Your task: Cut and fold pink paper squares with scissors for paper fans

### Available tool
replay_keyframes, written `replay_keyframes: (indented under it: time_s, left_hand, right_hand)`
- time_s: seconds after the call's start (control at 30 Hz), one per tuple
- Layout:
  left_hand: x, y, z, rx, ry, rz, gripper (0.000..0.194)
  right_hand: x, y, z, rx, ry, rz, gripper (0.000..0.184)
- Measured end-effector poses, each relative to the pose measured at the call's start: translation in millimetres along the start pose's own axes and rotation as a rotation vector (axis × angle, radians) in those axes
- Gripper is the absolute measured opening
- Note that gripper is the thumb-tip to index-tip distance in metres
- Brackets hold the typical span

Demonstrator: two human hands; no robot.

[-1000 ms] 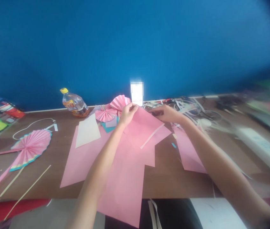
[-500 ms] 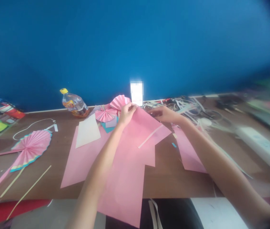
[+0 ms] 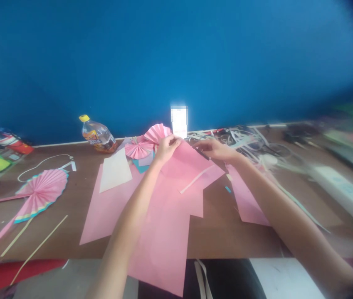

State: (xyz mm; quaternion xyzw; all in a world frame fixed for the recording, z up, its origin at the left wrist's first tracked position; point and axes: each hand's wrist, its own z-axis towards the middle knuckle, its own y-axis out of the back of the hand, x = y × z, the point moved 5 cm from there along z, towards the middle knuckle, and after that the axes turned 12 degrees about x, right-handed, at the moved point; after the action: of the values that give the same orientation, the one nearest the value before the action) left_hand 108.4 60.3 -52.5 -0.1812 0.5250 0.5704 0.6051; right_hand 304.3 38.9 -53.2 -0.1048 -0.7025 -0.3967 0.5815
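My left hand [image 3: 167, 148] pinches the far corner of a pink paper sheet [image 3: 186, 167] and lifts it off the brown table [image 3: 220, 232]. My right hand [image 3: 215, 148] rests at the sheet's right far edge, fingers closed on a thin dark tool, perhaps a pen or scissors [image 3: 201, 153]. A pale paper strip [image 3: 195, 180] lies across the sheet. More pink sheets [image 3: 164, 236] lie underneath, reaching over the table's near edge.
Folded pink paper fans [image 3: 146, 141] lie behind my hands, a larger fan [image 3: 40, 193] at the left. A plastic bottle [image 3: 97, 135] stands by the blue wall. A cream paper [image 3: 114, 170], thin sticks [image 3: 35, 247], cords [image 3: 251, 143] and a white power strip [image 3: 341, 193] are about.
My right hand has slid slightly left along the sheet's edge and the dark tool now shows at its fingers. My left hand keeps its pinch.
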Motion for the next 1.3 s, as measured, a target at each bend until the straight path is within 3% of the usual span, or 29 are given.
replay_keyframes:
  time_s: [0.57, 1.3]
  left_hand:
    - [-0.5, -0.7, 1.0, 0.014, 0.023, -0.015, 0.030]
    - [7.2, -0.2, 0.6, 0.005, 0.065, -0.020, 0.031]
  right_hand:
    - [12.4, -6.6, -2.2, -0.036, 0.041, 0.044, 0.034]
    - [6.4, -8.5, -0.8, -0.067, -0.013, 0.099, 0.033]
